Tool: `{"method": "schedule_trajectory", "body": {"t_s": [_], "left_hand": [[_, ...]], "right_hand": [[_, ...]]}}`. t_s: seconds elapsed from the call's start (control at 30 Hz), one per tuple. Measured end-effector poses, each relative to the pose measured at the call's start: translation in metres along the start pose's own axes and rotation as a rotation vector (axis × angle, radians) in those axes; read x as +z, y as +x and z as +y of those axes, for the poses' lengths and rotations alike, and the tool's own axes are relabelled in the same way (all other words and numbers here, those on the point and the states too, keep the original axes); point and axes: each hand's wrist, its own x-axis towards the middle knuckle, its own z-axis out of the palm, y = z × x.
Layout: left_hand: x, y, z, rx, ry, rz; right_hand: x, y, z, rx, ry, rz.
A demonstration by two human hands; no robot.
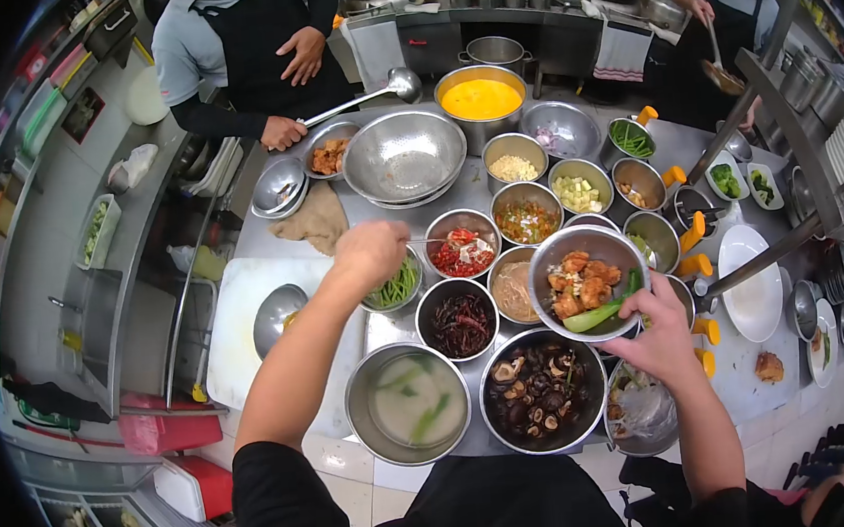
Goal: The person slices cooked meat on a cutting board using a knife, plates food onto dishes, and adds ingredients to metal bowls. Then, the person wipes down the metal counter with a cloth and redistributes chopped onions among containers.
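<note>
My right hand (664, 328) grips the rim of a steel bowl (543, 288), tilted toward me. Inside are browned fried pieces (584, 284) and a green vegetable stalk (592, 317). Closed over a thin metal utensil, my left hand (373, 253) is above the green beans (396, 284). The utensil's far end reaches into a pot of chopped red chilies (463, 250); its tip is hard to make out. Dried dark red chilies (457, 319) stand nearer me. Below the held bowl is a pot of mushrooms (542, 394), beside a pot of pale liquid with green stalks (407, 405).
A white cutting board (237, 330) carries a small steel bowl (278, 311). A large perforated bowl (404, 150) and a pot of yellow liquid (481, 98) stand farther back. Across the counter, one person holds a ladle (404, 85). A metal shelf frame (792, 241) juts in at right.
</note>
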Motion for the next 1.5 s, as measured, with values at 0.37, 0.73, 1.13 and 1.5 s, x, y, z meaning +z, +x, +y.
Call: {"method": "schedule_trajectory", "body": {"t_s": [0.37,0.73,1.13,1.5], "left_hand": [[-0.028,-0.01,0.029,0.295,0.396,0.268],[-0.013,-0.054,0.261,0.403,-1.129,-0.587],[0.191,-0.231,0.533,0.378,-0.846,-1.106],[0.355,-0.26,0.59,-0.21,-0.921,-1.123]], "right_hand": [[0.062,0.019,0.018,-0.111,-0.03,-0.067],[-0.094,-0.118,0.014,0.01,0.031,0.207],[-0.283,-0.537,0.262,1.171,-0.072,0.796],[-0.274,-0.521,0.442,1.114,-0.208,0.283]]}}
